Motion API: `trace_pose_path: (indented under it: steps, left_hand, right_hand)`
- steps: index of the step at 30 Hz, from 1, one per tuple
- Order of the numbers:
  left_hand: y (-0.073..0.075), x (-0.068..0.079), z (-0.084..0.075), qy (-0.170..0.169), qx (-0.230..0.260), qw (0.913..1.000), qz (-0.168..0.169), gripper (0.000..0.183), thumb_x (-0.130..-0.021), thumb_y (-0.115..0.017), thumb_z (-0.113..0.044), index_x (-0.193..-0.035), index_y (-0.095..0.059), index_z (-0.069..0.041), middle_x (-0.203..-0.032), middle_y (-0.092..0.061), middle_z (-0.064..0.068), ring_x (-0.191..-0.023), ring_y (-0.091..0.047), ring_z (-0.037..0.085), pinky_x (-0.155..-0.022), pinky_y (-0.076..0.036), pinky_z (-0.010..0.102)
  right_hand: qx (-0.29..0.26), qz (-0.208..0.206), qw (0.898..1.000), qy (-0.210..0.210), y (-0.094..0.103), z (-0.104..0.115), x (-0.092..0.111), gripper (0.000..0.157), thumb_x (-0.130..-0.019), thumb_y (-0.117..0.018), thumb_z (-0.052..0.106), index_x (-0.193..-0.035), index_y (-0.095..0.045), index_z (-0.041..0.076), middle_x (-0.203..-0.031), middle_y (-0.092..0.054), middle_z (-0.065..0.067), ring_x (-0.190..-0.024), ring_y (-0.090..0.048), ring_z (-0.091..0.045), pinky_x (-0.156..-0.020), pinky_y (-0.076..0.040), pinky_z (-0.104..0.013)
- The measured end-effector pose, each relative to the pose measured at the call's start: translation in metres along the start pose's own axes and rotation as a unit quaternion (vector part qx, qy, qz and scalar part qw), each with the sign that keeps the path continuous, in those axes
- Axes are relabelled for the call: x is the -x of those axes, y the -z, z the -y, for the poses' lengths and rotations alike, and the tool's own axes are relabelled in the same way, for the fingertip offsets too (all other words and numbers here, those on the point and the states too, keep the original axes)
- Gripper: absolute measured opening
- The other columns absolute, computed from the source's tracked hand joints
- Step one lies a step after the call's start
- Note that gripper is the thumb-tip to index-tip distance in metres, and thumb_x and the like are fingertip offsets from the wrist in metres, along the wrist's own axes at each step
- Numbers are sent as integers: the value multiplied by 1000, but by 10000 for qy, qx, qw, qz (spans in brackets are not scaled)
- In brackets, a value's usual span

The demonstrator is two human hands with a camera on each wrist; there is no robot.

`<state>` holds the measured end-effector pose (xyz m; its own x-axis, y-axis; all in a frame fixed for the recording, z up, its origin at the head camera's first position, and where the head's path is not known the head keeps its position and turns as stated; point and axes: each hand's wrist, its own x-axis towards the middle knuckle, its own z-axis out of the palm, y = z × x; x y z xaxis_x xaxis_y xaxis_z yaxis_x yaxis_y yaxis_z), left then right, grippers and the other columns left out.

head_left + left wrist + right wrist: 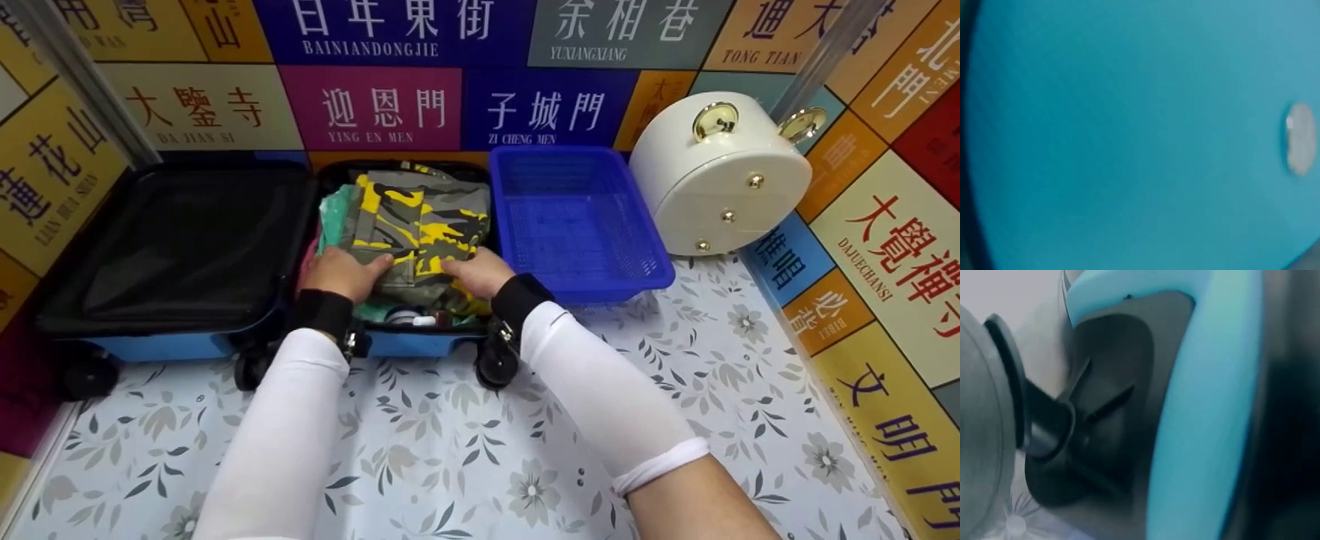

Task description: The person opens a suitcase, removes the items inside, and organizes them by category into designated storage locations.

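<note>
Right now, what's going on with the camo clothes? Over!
Left grip and right grip on camouflage clothing. Clothing folded, inside open suitcase. Blue basket beside it, seemingly not blocking.

The head view looks forward and down, sharing the suitcase [412, 345] with the close right-wrist view; left-wrist closely faces a blue surface [1129, 135].

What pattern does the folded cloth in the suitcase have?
Yellow, grey and black camouflage on the folded cloth, best seen in the head view.
</note>
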<state>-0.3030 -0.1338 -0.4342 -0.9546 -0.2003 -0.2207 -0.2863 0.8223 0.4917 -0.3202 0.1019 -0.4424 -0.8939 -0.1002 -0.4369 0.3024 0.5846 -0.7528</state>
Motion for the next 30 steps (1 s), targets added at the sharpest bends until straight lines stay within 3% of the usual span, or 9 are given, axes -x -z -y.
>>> trace_pose_path:
  steps: [5,8,11,14,19,23,25,27,30]
  left_hand:
    - [-3,-4,-4,32,211,9998,51,105,-98,-59,-67,-156,-30,15,-155,-49,32,-139,-54,43,-116,-47,53]
    - [-3,-7,-2,-41,404,9992,25,99,-97,-63,-64,-152,-39,14,-152,-53,30,-135,-58,42,-113,-49,52]
    - [-3,-8,2,-30,608,9981,-52,89,-95,-68,-62,-143,-54,11,-145,-60,27,-126,-63,40,-108,-52,52]
    - [-3,-10,4,-11,788,9968,-117,81,-93,-71,-59,-138,-61,8,-142,-64,25,-122,-65,38,-105,-53,52]
    - [-3,-10,5,-275,1018,9944,-112,83,-96,-70,-49,-148,-49,12,-148,-57,29,-136,-56,43,-116,-46,51]
    - [-5,-11,4,-416,1332,9902,-105,80,-97,-67,-41,-154,-41,10,-150,-56,28,-138,-54,42,-117,-45,51]
    - [-5,-11,4,-470,1475,9878,-152,76,-96,-67,-37,-152,-44,8,-147,-58,27,-135,-57,41,-114,-47,50]
    - [-5,-12,3,-515,1579,9859,-223,72,-94,-67,-34,-149,-47,6,-144,-61,26,-132,-58,40,-112,-48,50]
    - [-3,-13,3,-509,1710,9836,-247,75,-93,-66,-33,-154,-43,5,-150,-57,25,-137,-55,39,-115,-46,50]
  right_hand:
    - [-225,21,9996,-159,-3,0,-3,94,-102,-61,52,-169,-16,4,-171,-32,-15,-145,-47,-26,-115,-45,-33]
    - [-394,-75,9989,-246,-2,-2,-7,78,-103,-59,54,-158,-42,1,-133,-61,-14,-102,-59,-21,-92,-49,-29]
    - [-227,-180,9993,-242,-1,-4,-11,67,-103,-57,58,-139,-61,1,-102,-57,-6,-76,-50,-16,-76,-43,-27]
    - [-725,-260,9968,-237,-2,-5,-12,68,-102,-61,55,-143,-58,1,-114,-61,-9,-70,-44,-15,-68,-40,-28]
    - [-2316,-215,9718,-396,-2,-4,-13,83,-100,-68,48,-162,-35,3,-161,-47,-13,-80,-43,-11,-73,-41,-25]
    - [-2341,-358,9708,-388,-2,-2,-13,79,-101,-69,42,-162,-36,3,-164,-44,-11,-90,-49,-12,-79,-47,-25]
    - [-2295,-471,9717,-297,-2,-1,-14,75,-101,-69,38,-160,-39,3,-161,-47,-12,-98,-57,-18,-85,-52,-29]
    - [-2299,-520,9717,-181,-1,1,-14,73,-102,-69,34,-160,-40,3,-159,-50,-12,-121,-61,-20,-99,-54,-32]
    - [-2461,-417,9684,-31,-1,3,-15,64,-102,-68,28,-157,-45,5,-149,-59,-14,-127,-65,-28,-105,-56,-37]
